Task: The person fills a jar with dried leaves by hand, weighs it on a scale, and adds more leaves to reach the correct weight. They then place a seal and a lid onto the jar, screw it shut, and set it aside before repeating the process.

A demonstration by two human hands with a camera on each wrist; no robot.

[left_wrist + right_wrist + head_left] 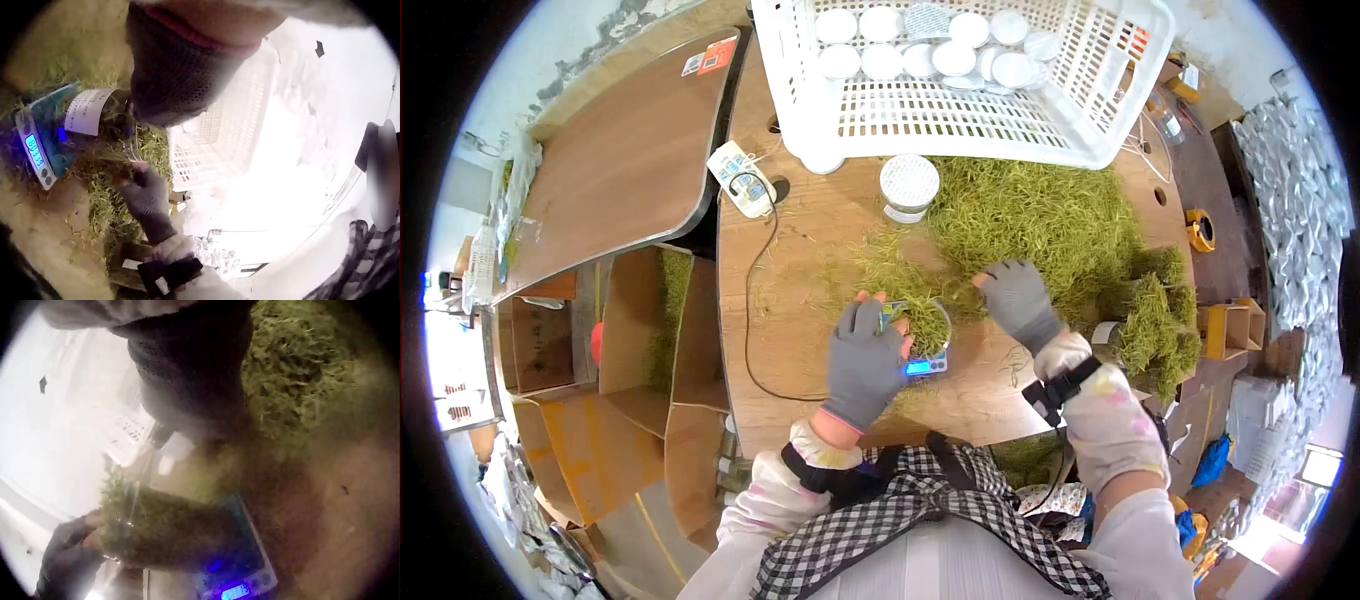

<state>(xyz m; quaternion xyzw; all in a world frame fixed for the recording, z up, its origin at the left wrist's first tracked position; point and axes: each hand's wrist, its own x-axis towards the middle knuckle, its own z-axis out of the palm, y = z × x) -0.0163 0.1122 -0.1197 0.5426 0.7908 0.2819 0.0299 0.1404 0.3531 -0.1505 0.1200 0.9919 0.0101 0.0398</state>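
A clear jar [94, 115] with a white label stands on a small digital scale [927, 366], whose display glows blue. Green dried leaves fill the jar up to its mouth, some sticking out over the rim. My left hand [865, 365], in a grey glove with bare fingertips, is beside the jar, its fingertips right at the rim. My right hand [1022, 303], gloved alike, hovers right of the jar by the edge of the big leaf pile [1040, 220]. Its fingers point down and left, and I cannot tell whether they hold leaves.
A white plastic basket [960, 130] holding several round lids stands at the table's back. In front are a lidded jar [910, 187] and a power strip [743, 180], its cable running down the left. Leaf-topped jars [1107, 338] crowd the right. Cardboard boxes [600, 440] sit lower left.
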